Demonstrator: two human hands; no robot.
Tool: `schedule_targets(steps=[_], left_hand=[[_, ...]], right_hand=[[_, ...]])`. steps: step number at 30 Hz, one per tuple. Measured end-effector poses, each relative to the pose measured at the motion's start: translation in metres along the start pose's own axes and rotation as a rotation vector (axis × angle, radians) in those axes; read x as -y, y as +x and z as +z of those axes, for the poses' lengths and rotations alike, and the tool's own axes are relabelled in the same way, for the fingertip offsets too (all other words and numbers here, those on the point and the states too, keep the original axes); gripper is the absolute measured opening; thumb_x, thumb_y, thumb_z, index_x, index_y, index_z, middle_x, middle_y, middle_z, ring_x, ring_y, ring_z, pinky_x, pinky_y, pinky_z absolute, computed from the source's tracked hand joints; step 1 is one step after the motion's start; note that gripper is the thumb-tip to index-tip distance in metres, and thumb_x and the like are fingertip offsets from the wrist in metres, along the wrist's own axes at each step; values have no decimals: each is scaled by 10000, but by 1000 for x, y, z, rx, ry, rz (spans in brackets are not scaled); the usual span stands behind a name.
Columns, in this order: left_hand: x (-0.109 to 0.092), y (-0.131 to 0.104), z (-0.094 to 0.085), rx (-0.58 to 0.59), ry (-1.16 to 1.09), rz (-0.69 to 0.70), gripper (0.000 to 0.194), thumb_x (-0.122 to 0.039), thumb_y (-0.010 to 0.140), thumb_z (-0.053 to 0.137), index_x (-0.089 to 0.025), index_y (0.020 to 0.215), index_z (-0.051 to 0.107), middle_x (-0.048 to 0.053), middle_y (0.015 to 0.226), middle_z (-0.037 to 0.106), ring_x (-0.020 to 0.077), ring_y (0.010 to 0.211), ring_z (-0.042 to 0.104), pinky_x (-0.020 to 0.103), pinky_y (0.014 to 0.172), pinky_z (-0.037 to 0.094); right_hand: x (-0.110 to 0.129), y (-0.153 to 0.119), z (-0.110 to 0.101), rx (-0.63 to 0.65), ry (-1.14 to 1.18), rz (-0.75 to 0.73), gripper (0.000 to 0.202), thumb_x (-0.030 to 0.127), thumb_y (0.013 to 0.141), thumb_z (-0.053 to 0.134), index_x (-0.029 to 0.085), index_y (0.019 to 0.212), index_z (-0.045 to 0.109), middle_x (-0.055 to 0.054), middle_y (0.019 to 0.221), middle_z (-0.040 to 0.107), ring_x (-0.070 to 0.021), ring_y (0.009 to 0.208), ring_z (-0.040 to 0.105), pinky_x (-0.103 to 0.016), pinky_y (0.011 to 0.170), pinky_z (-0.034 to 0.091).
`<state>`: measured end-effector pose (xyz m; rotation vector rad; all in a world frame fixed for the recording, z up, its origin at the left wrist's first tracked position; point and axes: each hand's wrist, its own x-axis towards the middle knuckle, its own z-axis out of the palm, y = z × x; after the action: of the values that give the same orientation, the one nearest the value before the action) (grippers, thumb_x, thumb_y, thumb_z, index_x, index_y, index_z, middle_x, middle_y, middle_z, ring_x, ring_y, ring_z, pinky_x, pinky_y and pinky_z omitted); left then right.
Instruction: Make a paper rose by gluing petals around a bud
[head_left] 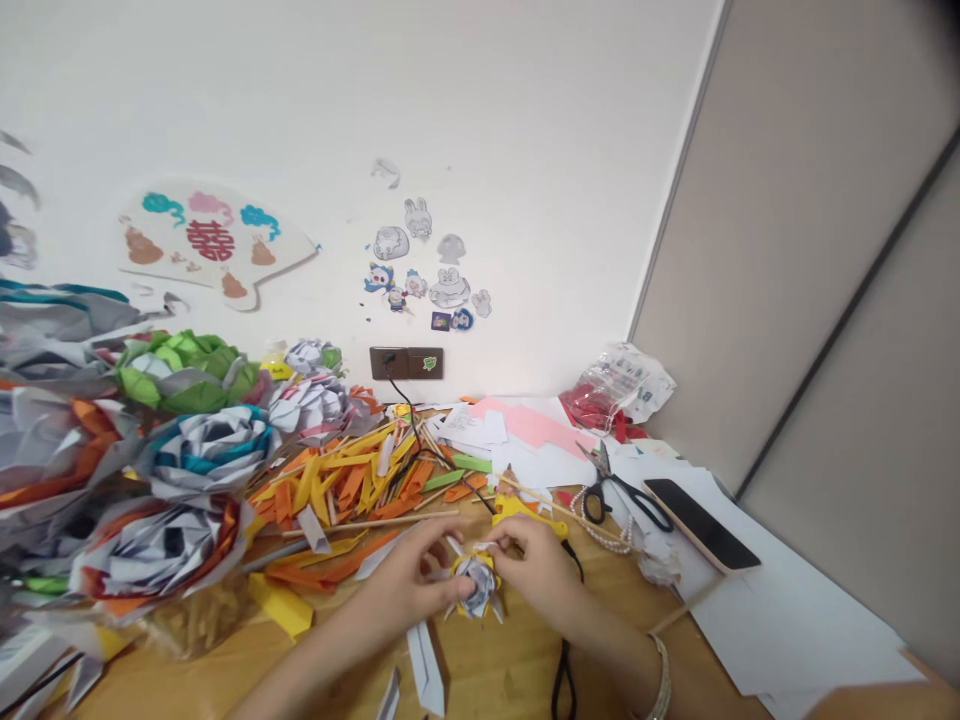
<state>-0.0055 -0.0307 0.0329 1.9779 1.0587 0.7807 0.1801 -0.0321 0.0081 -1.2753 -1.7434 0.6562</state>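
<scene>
A small paper flower (480,588), with pale folded petals in the middle and yellow ones around them, is held between both hands above the wooden table. My left hand (420,575) grips its left side, thumb on the front and fingers curled behind. At the upper right edge, my right hand (536,565) pinches a petal between thumb and fingers. Just behind the hands lies a yellow glue gun (517,505), partly covered by my right hand. A folded white paper strip (425,670) rests on the table below the flower.
Large finished paper flowers (214,447) crowd the left side. Yellow and orange folded strips (352,480) are heaped behind my hands. To the right are black scissors (626,485), a phone (703,525), a bead string (600,530) and white paper sheets (795,610). A cord runs from the wall socket (409,363).
</scene>
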Motion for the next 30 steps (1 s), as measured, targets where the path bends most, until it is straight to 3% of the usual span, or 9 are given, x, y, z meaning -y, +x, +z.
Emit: schedule_targets(steps=[2,4,6,11,16,22,28,30], left_hand=[[1,-5,7,-88,70,-23,764,-312,595,724,-183,1285,423,99,1110,594,223,899,568,297,753,463],[1,-10,19,-193,192,-61,885,-251,598,725,-223,1371,295,98,1151,582,232,919,567,331,810,450],[-1,-13,32,-236,315,-43,876,-237,647,689,-228,1400,240,106,1125,601,242,913,575,343,813,444],[3,-14,49,-246,505,-54,770,-323,781,555,-162,1428,170,83,778,661,260,739,604,332,684,451],[20,-10,45,-258,393,-34,711,-209,824,410,-168,1439,57,101,870,678,236,748,623,302,670,454],[20,-9,37,-232,203,24,711,-227,820,430,-182,1433,74,92,946,664,221,864,611,295,769,455],[23,-9,36,-209,148,92,757,-177,765,470,-222,1431,114,87,1096,630,221,979,579,327,860,433],[25,-8,35,-211,141,97,754,-184,771,468,-220,1432,107,91,1110,623,223,990,573,342,875,427]], right_hand=[[-5,2,0,-54,58,35,134,130,708,542,184,716,665,2,673,636,-147,649,573,-236,606,426],[-8,2,2,-112,118,73,144,158,728,539,188,763,676,-11,712,657,-164,674,594,-258,633,452],[-9,0,6,-155,163,97,171,169,739,532,197,806,686,-24,765,675,-181,720,613,-283,677,473],[-6,-8,19,-114,244,26,322,85,712,471,186,911,703,-60,895,678,-200,860,619,-330,813,472],[2,-12,15,-56,300,-57,272,232,826,490,182,1007,686,-95,964,670,-216,914,605,-368,846,463],[12,-15,3,-44,64,-348,290,281,894,445,225,1091,651,-72,955,665,-205,894,561,-371,830,441],[8,-13,-1,-17,147,-241,323,341,925,403,220,1115,633,-75,1016,651,-194,948,575,-345,853,452],[9,-15,1,-16,145,-296,329,354,930,390,224,1109,634,-74,1021,640,-196,972,554,-353,877,435]])
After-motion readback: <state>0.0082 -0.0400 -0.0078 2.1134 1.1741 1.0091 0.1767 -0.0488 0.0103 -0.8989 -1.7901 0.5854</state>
